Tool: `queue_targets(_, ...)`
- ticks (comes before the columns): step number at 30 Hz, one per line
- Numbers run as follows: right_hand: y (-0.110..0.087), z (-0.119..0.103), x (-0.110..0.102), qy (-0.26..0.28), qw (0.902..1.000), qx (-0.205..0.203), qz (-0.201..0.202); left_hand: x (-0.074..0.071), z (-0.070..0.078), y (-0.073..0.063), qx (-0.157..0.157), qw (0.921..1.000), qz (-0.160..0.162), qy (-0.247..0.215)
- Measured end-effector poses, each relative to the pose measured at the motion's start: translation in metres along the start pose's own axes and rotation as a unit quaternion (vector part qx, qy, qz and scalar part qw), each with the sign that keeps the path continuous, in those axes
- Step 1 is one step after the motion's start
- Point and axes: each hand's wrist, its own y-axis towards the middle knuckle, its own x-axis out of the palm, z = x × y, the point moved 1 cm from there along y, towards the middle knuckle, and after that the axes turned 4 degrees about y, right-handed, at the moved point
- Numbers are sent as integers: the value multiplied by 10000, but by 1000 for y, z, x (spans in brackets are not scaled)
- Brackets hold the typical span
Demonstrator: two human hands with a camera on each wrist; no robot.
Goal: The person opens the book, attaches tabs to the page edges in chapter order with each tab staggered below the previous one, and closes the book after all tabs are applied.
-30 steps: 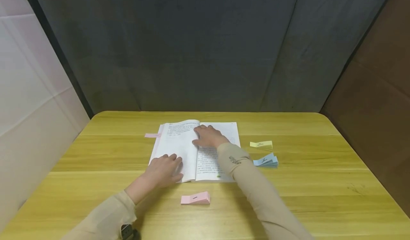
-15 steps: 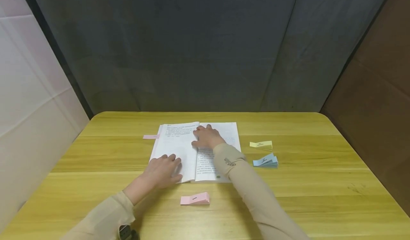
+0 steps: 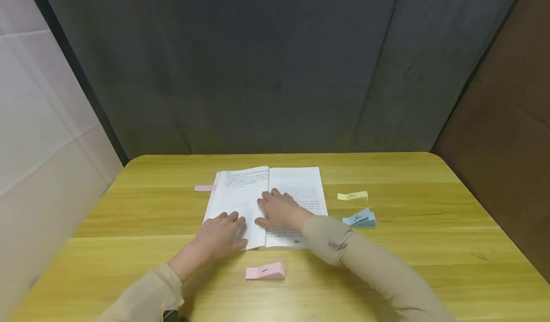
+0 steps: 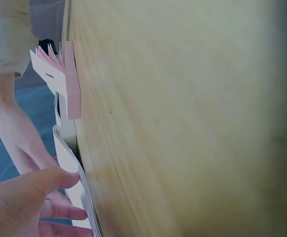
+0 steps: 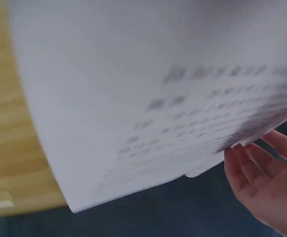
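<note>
An open book point(image 3: 240, 195) lies in the middle of the table in the head view, with printed text on both pages. My left hand point(image 3: 220, 236) rests on the lower part of the left page, its thumb near the bottom edge. In the left wrist view the thumb and fingers of that hand point(image 4: 22, 202) lie spread on the paper. Fingers of my right hand point(image 3: 281, 211) press beside the centre fold. The right wrist view has its fingertips touching the book, with the printed page point(image 5: 84, 108) in front. A pink paper strip point(image 3: 205, 188) sticks out from the book's left edge.
A pink sticky-note pad point(image 3: 265, 271) lies on the wooden table point(image 3: 142, 202), just in front of the book. To the book's right are a yellow sticky-note pad point(image 3: 353, 197) and a blue one point(image 3: 360, 218). A dark curtain point(image 3: 266, 74) hangs behind.
My right hand has slid down along the centre fold toward me. The left page lies flatter than a second ago. My left hand stays at its lower part.
</note>
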Motion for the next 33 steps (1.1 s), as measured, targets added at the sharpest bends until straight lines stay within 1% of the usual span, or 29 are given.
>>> queue_targets(3,-6,-5,1,-87,9999,-62,100,0,1,0,27,9999,57,110)
queue_targets(7,-6,-6,-1,-163,9995,-80,248,0,0,1,26,9999,79,142)
queue_targets(14,-6,-6,-2,-103,9998,-79,148,1,0,0,2,9999,29,102)
queue_targets(18,-11,-6,-1,-153,9995,-212,173,1,1,0,15,10000,22,22)
queue_targets(24,-19,-3,5,-103,9982,-389,453,-2,2,2,41,9999,100,119)
queue_targets(28,-21,-2,6,16,9973,-454,573,-3,1,3,6,9999,17,136)
queue_targets(30,-21,-3,7,-38,9969,-490,612,-2,1,2,-27,9999,-34,119)
queue_targets(33,-25,-6,8,-292,9956,-568,682,-1,1,1,-41,10000,-66,49)
